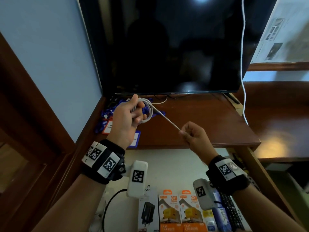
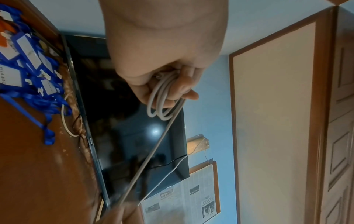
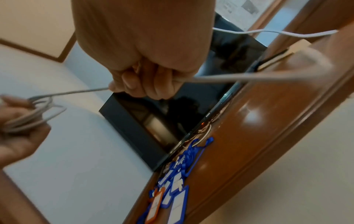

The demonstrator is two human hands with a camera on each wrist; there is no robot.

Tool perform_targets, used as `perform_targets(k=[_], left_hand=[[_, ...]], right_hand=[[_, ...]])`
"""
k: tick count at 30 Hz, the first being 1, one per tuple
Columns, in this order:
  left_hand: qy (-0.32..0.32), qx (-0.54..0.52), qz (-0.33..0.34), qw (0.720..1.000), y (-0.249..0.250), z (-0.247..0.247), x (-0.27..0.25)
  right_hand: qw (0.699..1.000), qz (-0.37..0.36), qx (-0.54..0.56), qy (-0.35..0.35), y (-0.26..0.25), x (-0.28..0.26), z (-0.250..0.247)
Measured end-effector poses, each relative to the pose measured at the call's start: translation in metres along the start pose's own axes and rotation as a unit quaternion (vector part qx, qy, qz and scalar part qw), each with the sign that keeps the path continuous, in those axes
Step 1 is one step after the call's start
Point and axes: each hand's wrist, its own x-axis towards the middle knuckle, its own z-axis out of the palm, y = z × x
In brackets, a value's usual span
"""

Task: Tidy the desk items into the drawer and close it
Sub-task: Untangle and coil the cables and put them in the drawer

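Above the desk's left side, my left hand (image 1: 133, 113) grips the coiled loops of a white cable (image 1: 149, 111); the coil (image 2: 161, 97) hangs from its curled fingers. A straight stretch of the cable (image 1: 167, 120) runs down and right to my right hand (image 1: 190, 133), which is closed round it (image 3: 145, 84). The rest of the cable (image 3: 268, 75) trails away blurred past that hand. Under my wrists the drawer (image 1: 175, 166) stands open, holding boxed chargers (image 1: 180, 213). A heap of blue lanyards with badge holders (image 1: 108, 121) lies on the desk (image 1: 200, 124) at the left.
A dark monitor (image 1: 167, 47) stands at the back of the desk, with another white cord (image 1: 243, 64) hanging down its right side. In the drawer lie a black keyboard (image 1: 232, 213) at the right and a black cable (image 1: 108, 203) at the left. Newspaper (image 1: 280, 30) covers the upper right.
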Motion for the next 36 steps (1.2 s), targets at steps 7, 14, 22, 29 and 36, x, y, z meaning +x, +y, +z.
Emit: perform_targets(k=[7,14,22,29,36], left_hand=[[0.008,0.012,0.021,1.000,-0.005,0.000,0.007],[-0.037,0.239,0.084,0.967,-0.017,0.007,0.002],[-0.116,0.326,0.020,0.938,-0.025,0.022,-0.005],[-0.169,0.301,-0.018,0.938,-0.023,0.026,-0.010],[-0.184,0.241,-0.106,0.947,-0.016,0.025,-0.011]], right_hand=[[0.989,0.001,-0.116,-0.097,-0.015,-0.002,0.022],[0.968,-0.138,-0.122,-0.171,-0.050,-0.012,0.029],[0.978,-0.166,-0.126,-0.028,-0.055,0.005,0.013],[0.967,-0.163,-0.191,0.039,-0.056,0.016,0.007],[0.986,-0.116,-0.118,-0.021,-0.057,0.013,0.009]])
